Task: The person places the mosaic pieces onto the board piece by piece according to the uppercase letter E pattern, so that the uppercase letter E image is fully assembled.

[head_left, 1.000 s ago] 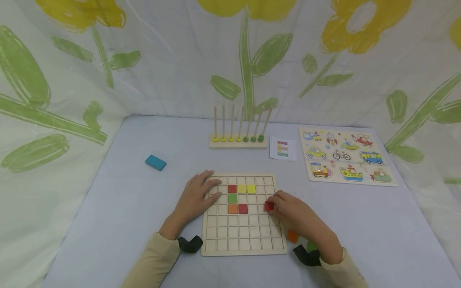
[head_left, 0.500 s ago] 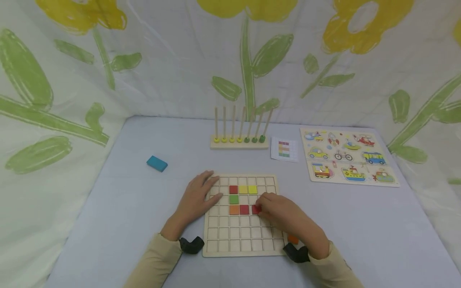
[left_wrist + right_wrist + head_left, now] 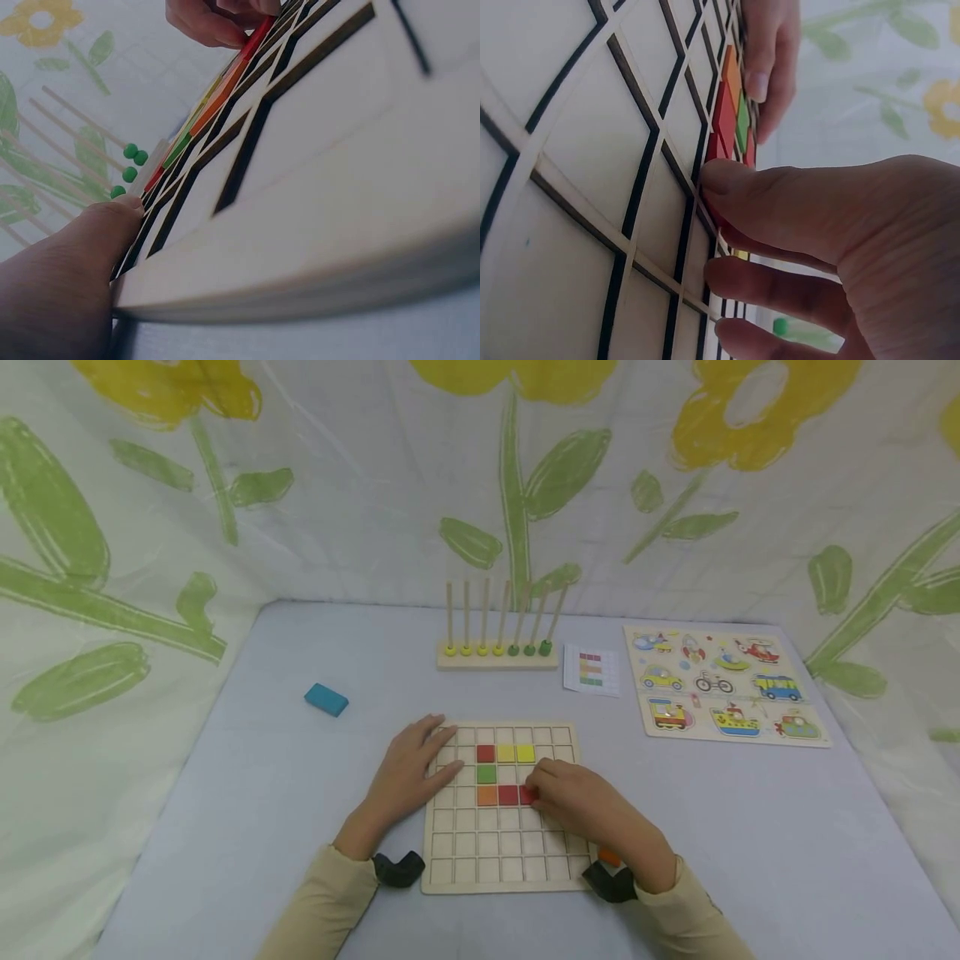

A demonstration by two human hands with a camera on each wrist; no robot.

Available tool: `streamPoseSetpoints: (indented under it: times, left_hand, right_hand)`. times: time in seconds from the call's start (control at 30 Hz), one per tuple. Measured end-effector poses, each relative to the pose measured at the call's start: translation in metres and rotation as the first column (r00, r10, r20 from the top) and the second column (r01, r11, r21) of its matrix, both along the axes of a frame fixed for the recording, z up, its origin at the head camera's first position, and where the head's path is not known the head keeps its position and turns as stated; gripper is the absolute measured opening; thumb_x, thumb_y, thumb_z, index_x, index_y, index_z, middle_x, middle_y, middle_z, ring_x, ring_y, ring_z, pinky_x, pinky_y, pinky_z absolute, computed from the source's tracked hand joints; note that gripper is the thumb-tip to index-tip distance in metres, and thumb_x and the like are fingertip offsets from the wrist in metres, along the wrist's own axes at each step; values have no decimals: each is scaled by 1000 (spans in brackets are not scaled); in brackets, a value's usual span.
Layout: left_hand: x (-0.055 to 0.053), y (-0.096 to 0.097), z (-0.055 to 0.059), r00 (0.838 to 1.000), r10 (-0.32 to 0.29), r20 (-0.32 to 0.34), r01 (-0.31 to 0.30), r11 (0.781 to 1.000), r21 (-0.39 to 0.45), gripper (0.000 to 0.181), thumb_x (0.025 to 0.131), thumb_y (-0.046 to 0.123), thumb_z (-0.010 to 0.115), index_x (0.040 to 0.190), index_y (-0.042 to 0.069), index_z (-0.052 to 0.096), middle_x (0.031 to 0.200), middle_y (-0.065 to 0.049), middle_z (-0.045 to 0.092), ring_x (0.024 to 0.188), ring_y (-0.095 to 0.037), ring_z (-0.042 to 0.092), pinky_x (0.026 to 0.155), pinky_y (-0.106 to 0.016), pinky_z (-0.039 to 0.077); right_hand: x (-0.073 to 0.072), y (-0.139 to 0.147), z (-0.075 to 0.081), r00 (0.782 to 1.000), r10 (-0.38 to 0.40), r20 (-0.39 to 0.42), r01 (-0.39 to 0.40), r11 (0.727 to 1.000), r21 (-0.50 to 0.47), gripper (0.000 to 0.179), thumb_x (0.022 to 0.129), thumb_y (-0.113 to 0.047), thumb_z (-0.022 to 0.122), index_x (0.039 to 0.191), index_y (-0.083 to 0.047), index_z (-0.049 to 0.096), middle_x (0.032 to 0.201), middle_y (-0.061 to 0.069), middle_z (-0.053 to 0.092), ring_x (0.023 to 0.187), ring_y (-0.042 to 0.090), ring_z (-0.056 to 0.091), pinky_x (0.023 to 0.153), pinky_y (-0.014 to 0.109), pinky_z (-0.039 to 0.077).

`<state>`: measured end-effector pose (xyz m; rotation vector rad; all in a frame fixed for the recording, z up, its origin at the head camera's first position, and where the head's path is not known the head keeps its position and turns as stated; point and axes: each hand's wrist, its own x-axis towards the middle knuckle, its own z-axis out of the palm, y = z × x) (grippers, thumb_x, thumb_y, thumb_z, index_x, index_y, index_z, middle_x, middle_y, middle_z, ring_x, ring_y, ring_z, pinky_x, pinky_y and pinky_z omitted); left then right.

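A wooden grid board [image 3: 487,847] lies on the table. My left hand [image 3: 407,770] rests on its left edge with the fingers spread. With thumb and fingertips my right hand [image 3: 596,810] pinches a red square tile [image 3: 527,795] at a cell in the board's middle row. Directly left of it sit another red tile [image 3: 507,795] and an orange tile [image 3: 487,795]. Higher on the board are a green tile [image 3: 486,773], a red tile [image 3: 485,753] and two yellow tiles [image 3: 515,753]. In the right wrist view the thumb [image 3: 731,178] partly covers the pinched tile.
An orange tile [image 3: 609,857] lies beside the board, partly behind the right wrist. Toward the back stand a peg rack with beads [image 3: 497,664], a pattern card [image 3: 591,671] and a picture puzzle [image 3: 723,697]. A blue block [image 3: 326,699] lies at left.
My right hand has moved left across the board with the red tile, from the right-hand columns to beside the other red tile. The left hand has stayed in place.
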<state>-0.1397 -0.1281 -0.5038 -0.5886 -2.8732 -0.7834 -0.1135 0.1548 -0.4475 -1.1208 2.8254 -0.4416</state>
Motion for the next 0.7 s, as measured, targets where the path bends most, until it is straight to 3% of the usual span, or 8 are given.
streamPoseSetpoints:
  times: [0.47, 0.6, 0.7]
  left_hand:
    - [-1, -2, 0, 1000, 4, 27, -4, 1000, -3, 58, 92, 49, 56, 140, 18, 49, 148, -7, 41, 139, -27, 33, 114, -50, 27]
    - [-1, -2, -2, 1000, 2, 27, -2, 1000, -3, 58, 92, 49, 56, 141, 19, 49, 148, -7, 40, 139, -27, 33, 113, -50, 27]
    - [0, -2, -2, 999, 1, 33, -1, 1000, -2, 58, 92, 49, 55, 141, 19, 49, 149, -6, 40, 140, -27, 33, 114, -50, 26]
  right_hand:
    - [0, 0, 4, 1000, 0, 6, 0, 1000, 15, 13, 89, -21, 69, 102, -17, 68, 94, -9, 60, 80, 4, 53, 72, 20, 51]
    - [6, 11, 9, 999, -47, 25, 46, 998, 53, 15, 89, -23, 69, 102, -17, 69, 98, -9, 61, 83, 4, 54, 75, 21, 52]
    - [15, 26, 13, 987, -140, 73, 132, 986, 106, 21, 87, -27, 71, 106, -17, 68, 102, -10, 61, 88, 4, 56, 79, 23, 53]
